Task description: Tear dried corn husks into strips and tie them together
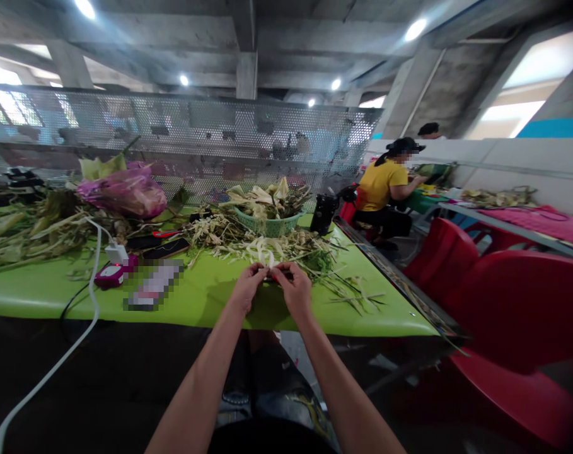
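My left hand [249, 285] and my right hand [291, 285] meet above the green tabletop near its front edge. Both are closed in a pinch, fingertips almost touching. Between them rises a pale, curled plant strip [270, 257], gripped from both sides. Its lower end is hidden behind my fingers. Just beyond my hands lies a heap of dry plant scraps [215, 232]. Behind that stands a green plastic basket [273, 226] piled with dried husks [262, 198]. To the right of my right hand are loose green stalks [359, 293].
A pixelated flat item [154, 285], a magenta device with a plugged-in charger [116, 270] and a white cable [96, 277] lie left. A purple bag [125, 191] rests on stalks. Red chairs [522, 309] stand right. A person in yellow [381, 186] sits beyond.
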Demonstrator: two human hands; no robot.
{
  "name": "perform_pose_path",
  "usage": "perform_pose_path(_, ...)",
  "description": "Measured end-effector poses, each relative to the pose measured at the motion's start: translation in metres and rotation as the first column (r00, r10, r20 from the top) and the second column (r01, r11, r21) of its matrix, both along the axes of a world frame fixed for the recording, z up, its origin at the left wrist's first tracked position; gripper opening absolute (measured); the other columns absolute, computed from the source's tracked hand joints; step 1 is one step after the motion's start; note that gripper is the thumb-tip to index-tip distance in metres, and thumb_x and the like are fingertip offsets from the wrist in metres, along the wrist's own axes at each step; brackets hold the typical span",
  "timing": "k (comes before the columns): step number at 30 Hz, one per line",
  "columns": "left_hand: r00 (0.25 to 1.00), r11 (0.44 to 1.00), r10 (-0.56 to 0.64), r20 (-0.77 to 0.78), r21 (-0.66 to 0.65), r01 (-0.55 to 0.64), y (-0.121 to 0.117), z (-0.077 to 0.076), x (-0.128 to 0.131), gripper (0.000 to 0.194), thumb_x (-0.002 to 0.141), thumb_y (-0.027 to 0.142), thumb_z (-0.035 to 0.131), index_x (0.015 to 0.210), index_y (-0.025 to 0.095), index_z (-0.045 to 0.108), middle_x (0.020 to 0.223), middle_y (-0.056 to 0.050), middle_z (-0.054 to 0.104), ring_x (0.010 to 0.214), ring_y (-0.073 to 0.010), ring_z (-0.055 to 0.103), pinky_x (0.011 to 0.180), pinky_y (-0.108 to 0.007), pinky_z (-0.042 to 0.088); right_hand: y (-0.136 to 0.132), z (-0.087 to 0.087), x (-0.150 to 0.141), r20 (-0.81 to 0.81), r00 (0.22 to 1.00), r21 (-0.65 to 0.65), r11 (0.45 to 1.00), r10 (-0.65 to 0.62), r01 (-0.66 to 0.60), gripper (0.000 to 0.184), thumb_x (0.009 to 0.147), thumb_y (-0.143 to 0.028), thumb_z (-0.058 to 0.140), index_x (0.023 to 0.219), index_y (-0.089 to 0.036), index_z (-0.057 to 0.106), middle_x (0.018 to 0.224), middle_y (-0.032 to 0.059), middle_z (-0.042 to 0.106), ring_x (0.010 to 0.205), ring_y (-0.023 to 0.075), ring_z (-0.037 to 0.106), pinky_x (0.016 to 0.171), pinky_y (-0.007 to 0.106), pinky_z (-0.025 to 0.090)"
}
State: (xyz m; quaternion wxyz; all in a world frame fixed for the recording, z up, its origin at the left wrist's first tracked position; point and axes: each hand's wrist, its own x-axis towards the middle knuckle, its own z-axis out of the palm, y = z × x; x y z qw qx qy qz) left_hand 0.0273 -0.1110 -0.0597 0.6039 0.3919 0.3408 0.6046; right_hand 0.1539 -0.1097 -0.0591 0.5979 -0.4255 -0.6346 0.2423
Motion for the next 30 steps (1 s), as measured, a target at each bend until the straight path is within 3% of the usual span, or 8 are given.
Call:
perform_pose_path(5, 0.999, 0.998, 0.053, -0.008, -0.022, -0.053, 0.005, -0.005, 0.000, 0.030, 0.063, 0.039, 0.072, 0.076, 0.016, 0.058, 0.062, 0.004, 0.057, 0.054, -0.0064, 0.047, 0.053, -0.019, 0.034, 0.005, -0.001, 0.001, -0.025, 0.999, -0.049, 0.999, 0.021, -0.022, 0.022, 0.081, -0.040, 0.060, 0.081, -0.019, 0.064, 0.074, 0.0022, 0.065, 0.069, 0.0174, 0.058, 0.066, 0.028, 0.046)
perform_pose_path(12, 0.995, 0.997, 0.081, -0.066, -0.017, -0.082, 0.009, -0.009, 0.003, 0.023, 0.065, 0.035, 0.067, 0.073, 0.017, 0.056, 0.063, 0.004, 0.057, 0.057, -0.0080, 0.050, 0.056, -0.019, 0.038, 0.003, 0.002, 0.000, -0.057, 0.996, 0.008, 0.997, 0.072, -0.072, 0.018, 0.078, -0.037, 0.062, 0.083, -0.019, 0.064, 0.077, 0.0020, 0.063, 0.072, 0.0173, 0.058, 0.068, 0.029, 0.047)
perform_pose_path(18, 0.985, 0.994, 0.097, -0.139, 0.062, -0.089, 0.014, -0.013, 0.004, 0.017, 0.064, 0.028, 0.067, 0.072, 0.017, 0.058, 0.063, 0.003, 0.058, 0.064, -0.0111, 0.054, 0.066, -0.022, 0.042, -0.003, 0.008, -0.002, 0.170, 0.985, 0.193, 0.980, 0.019, -0.052, 0.008, 0.081, -0.026, 0.061, 0.079, -0.022, 0.068, 0.082, 0.0041, 0.064, 0.082, 0.0193, 0.059, 0.076, 0.032, 0.048)
perform_pose_path(23, 0.977, 0.986, 0.071, -0.200, 0.163, -0.038, 0.011, -0.009, 0.006, 0.018, 0.064, 0.021, 0.065, 0.081, 0.016, 0.065, 0.078, 0.000, 0.066, 0.078, -0.0148, 0.056, 0.080, -0.026, 0.042, -0.002, 0.007, -0.002, 0.203, 0.978, 0.181, 0.983, -0.048, 0.011, 0.011, 0.083, -0.028, 0.060, 0.083, -0.021, 0.068, 0.082, 0.0049, 0.061, 0.080, 0.0191, 0.059, 0.075, 0.032, 0.048)
perform_pose_path(30, 0.977, 0.980, 0.033, -0.210, 0.200, 0.010, 0.003, -0.004, 0.005, 0.017, 0.074, 0.028, 0.058, 0.084, 0.017, 0.065, 0.084, -0.002, 0.065, 0.082, -0.0157, 0.056, 0.081, -0.026, 0.041, -0.002, 0.007, 0.001, 0.214, 0.969, 0.170, 0.981, -0.125, 0.089, 0.006, 0.079, -0.024, 0.060, 0.081, -0.020, 0.063, 0.082, 0.0039, 0.060, 0.079, 0.0189, 0.057, 0.074, 0.031, 0.046)
